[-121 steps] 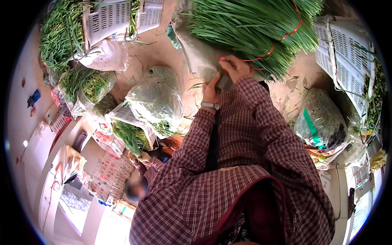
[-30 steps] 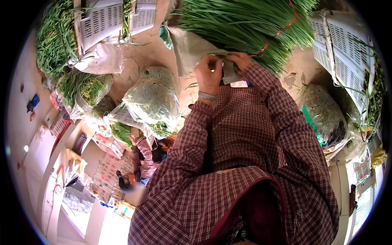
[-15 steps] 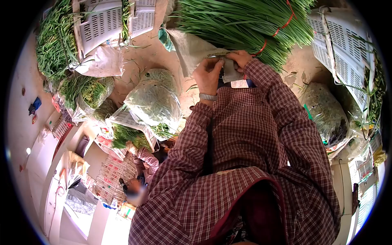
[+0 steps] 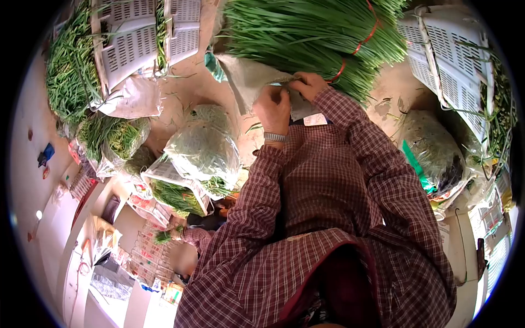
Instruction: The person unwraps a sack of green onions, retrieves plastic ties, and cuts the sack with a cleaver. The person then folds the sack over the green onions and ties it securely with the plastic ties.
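Observation:
My right hand [image 4: 310, 86] is closed on the upper edge of a grey-beige cloth [image 4: 243, 74]. Just left of it, my left hand [image 4: 273, 112], with a metal watch band on the wrist, is curled with thumb and fingers together; what they hold, if anything, is hidden. The cloth lies in front of my lap and hangs down behind my left hand. Right beyond both hands lies a large bundle of long green leaves [image 4: 290, 41], bound with a red string [image 4: 361, 44].
White perforated crates [image 4: 128, 41] with greens stand at the left, and another crate [image 4: 451, 60] at the right. Filled clear plastic bags [image 4: 202, 142] sit on both sides. At lower left, a co-worker's hand [image 4: 176, 233] holds some green leaves.
My left fingertips have drawn back slightly from my right hand. The co-worker's hand has moved from the crate of greens, now with leaves in it. The whole view has shifted slightly.

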A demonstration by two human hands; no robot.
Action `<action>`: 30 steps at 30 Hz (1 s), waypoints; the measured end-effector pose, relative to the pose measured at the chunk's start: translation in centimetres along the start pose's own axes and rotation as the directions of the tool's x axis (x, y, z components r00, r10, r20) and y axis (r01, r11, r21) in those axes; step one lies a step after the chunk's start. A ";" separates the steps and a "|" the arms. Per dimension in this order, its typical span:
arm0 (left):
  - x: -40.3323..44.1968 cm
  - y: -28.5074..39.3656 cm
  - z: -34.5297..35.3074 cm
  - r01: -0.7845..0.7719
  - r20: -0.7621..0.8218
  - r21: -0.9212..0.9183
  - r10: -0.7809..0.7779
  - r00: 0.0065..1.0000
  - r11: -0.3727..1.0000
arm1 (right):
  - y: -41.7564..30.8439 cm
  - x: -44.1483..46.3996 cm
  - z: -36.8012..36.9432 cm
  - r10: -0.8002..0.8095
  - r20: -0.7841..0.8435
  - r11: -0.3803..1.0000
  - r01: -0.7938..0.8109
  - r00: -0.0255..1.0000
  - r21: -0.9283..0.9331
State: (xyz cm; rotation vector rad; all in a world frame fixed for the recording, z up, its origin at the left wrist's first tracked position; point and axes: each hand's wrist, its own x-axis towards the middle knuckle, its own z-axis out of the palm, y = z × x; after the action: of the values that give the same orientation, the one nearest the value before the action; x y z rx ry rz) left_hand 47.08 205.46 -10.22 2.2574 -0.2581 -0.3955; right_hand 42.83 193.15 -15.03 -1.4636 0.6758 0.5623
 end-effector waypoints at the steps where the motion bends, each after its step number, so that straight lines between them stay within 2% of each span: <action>1: 0.0 0.2 -0.1 -0.004 0.014 0.049 0.004 1.000 0.999 | -0.2 -0.2 0.1 -0.035 -0.038 0.999 0.035 0.999 0.012; 2: 0.1 0.4 -0.1 -0.013 0.027 0.096 0.010 1.000 0.995 | -0.3 -0.3 -0.2 -0.058 -0.023 0.998 0.057 0.998 -0.032; 4: 0.0 0.6 -0.2 -0.041 0.043 0.150 0.035 0.998 0.988 | -0.2 -0.4 0.2 -0.134 -0.095 0.990 0.130 0.986 -0.049; 6: 0.1 0.2 -0.2 -0.071 0.055 0.087 0.066 0.996 0.994 | -0.3 -0.7 0.3 -0.176 -0.156 0.978 0.154 0.972 -0.143; 8: -0.2 -1.2 -0.1 0.080 0.112 -0.145 -0.064 0.992 0.986 | -1.0 -1.0 -0.3 -0.182 -0.120 0.960 0.150 0.976 -0.235; 9: -0.2 -0.7 -0.3 0.192 0.174 -0.286 -0.146 0.974 0.939 | -1.3 -1.1 -0.4 -0.165 -0.126 0.955 0.126 0.978 -0.269; 10: -0.2 -1.0 -0.4 0.209 0.194 -0.299 -0.156 0.969 0.931 | -1.6 -1.2 -0.5 -0.149 -0.131 0.948 0.104 0.980 -0.301; 15: 0.5 -1.0 -0.6 0.214 0.237 -0.371 -0.131 0.963 0.903 | -1.8 -0.9 -0.9 -0.272 -0.187 0.868 0.156 0.944 -0.471; 20: 2.9 0.5 -1.0 0.149 0.267 -0.392 -0.043 0.963 0.908 | -2.4 -0.9 -2.7 -0.163 -0.169 0.938 0.099 0.972 -0.331; 22: 3.4 1.4 -0.8 0.142 0.270 -0.439 -0.020 0.963 0.887 | -1.9 -0.3 -2.7 -0.342 -0.313 0.892 0.201 0.886 -0.405; 24: 3.9 2.6 -0.7 0.148 0.278 -0.479 -0.010 0.960 0.866 | -1.8 0.3 -3.5 -0.349 -0.307 0.897 0.220 0.885 -0.384; 26: 5.0 4.0 -0.4 0.170 0.315 -0.578 0.025 0.949 0.798 | -2.4 0.8 -5.0 -0.106 -0.100 0.928 0.062 0.989 -0.368; 28: 6.6 4.6 0.0 0.185 0.314 -0.583 0.009 0.949 0.791 | -2.4 0.5 -6.3 -0.134 -0.051 0.900 0.100 0.990 -0.424; 30: 8.1 5.0 0.4 0.188 0.365 -0.594 0.053 0.930 0.782 | -1.2 1.6 -7.4 -0.452 0.023 0.700 0.370 0.892 -0.611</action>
State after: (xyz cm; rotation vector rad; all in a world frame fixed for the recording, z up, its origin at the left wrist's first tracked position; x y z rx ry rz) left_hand 54.22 199.40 -8.35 1.5255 -0.1942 -0.8156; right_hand 44.25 185.62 -15.21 -2.2017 0.2331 0.3337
